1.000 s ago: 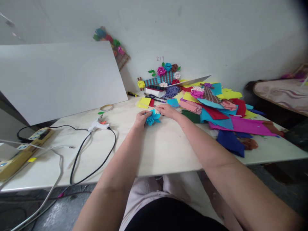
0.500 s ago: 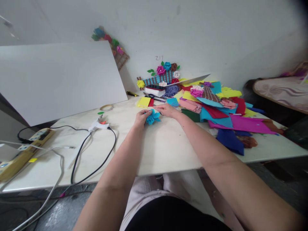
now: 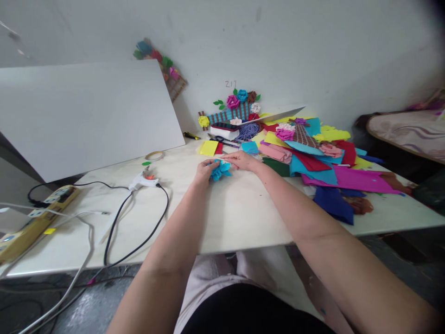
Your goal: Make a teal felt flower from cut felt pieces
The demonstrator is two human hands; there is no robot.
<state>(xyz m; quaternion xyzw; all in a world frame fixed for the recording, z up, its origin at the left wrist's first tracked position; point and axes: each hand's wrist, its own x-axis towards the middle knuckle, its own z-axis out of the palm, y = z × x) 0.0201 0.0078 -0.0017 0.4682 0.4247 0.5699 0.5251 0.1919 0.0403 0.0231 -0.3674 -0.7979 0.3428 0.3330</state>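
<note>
My left hand (image 3: 206, 171) is closed on a bright blue paper flower (image 3: 221, 171) with ruffled petals, just above the white table. Close on its right, my right hand (image 3: 241, 160) has its fingers pinched together at the flower's upper edge. A thin pale stick (image 3: 222, 159) shows at those fingertips, running left over the flower; its exact kind is too small to tell. Part of the flower is hidden behind the left fingers.
On the left lie a white glue gun (image 3: 144, 181), a tape roll (image 3: 154, 156) and a power strip (image 3: 41, 218) with cables. A white board (image 3: 90, 120) leans behind them. Coloured crepe paper (image 3: 323, 162) is heaped at right; yellow paper squares (image 3: 209, 148) and scissors (image 3: 222, 138) lie beyond my hands.
My right fingers have shifted slightly down towards the flower, with the pale stick a little lower. The left hand still holds the flower in nearly the same place.
</note>
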